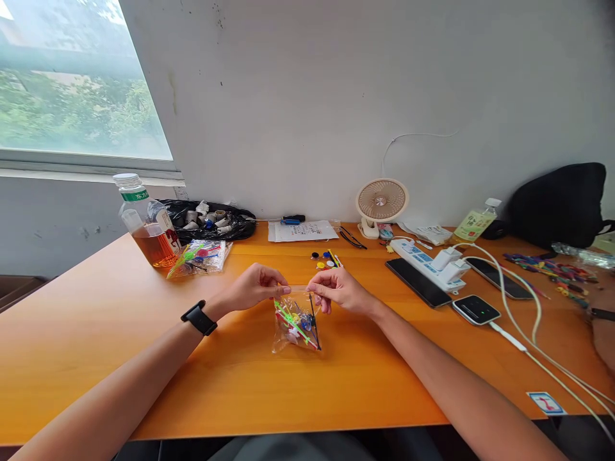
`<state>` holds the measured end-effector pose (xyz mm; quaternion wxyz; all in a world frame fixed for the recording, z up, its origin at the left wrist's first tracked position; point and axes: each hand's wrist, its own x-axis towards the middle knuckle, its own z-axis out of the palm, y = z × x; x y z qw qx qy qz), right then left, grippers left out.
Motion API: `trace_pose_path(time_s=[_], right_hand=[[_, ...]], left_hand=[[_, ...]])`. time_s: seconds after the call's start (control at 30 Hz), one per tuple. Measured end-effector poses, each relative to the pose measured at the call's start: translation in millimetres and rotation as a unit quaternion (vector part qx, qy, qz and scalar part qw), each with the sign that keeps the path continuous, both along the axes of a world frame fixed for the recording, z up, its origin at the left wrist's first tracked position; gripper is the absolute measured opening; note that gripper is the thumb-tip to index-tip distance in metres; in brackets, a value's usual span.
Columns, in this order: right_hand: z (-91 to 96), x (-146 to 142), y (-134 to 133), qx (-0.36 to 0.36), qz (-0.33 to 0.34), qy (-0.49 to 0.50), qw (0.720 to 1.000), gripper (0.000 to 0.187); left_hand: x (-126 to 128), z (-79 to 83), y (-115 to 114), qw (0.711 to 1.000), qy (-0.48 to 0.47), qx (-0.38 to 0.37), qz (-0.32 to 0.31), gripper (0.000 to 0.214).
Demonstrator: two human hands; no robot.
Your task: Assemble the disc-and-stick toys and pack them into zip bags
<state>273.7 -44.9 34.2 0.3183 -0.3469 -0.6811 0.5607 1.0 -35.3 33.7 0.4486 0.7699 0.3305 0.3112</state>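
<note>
A small clear plastic bag filled with colourful sticks and little round pieces stands on the orange table in front of me. My left hand, with a black watch on its wrist, pinches the bag's top left corner. My right hand pinches the top right corner. Both hands hold the bag's upper edge stretched between them. Just beyond the hands lie a few loose coloured buttons and sticks.
A bottle of brown tea, another filled clear bag and a black bag of parts sit back left. A small fan, power strip, phones, white cables and colourful pieces crowd the right. Another person's hand shows at the right edge.
</note>
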Motion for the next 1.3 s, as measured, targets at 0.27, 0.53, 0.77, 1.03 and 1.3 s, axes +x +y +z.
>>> trace_pose_path(time_s=[0.27,0.53,0.77,1.03,1.3], right_hand=[[-8.7,29,28,0.166,-0.209,-0.027,0.963,0.043],[-27.1,56,49,0.369,-0.254,-0.285,0.847,0.031],[-32.8,55,45,0.351,-0.209,-0.351,0.843,0.057],[-28.4,60,43,0.337,-0.188,-0.402,0.831,0.061],[-27.7,60,43,0.34,-0.201,-0.385,0.834,0.05]], left_hand=[[-29,5.8,21,0.965,-0.001,0.122,0.233,0.038],[-89,23.9,38,0.738,0.207,0.376,0.521,0.029],[-107,-2.0,54,0.74,0.394,0.316,0.444,0.021],[-65,0.5,37,0.83,0.283,0.368,0.31,0.026],[-24,-17.8,17,0.924,0.202,0.312,0.086,0.026]])
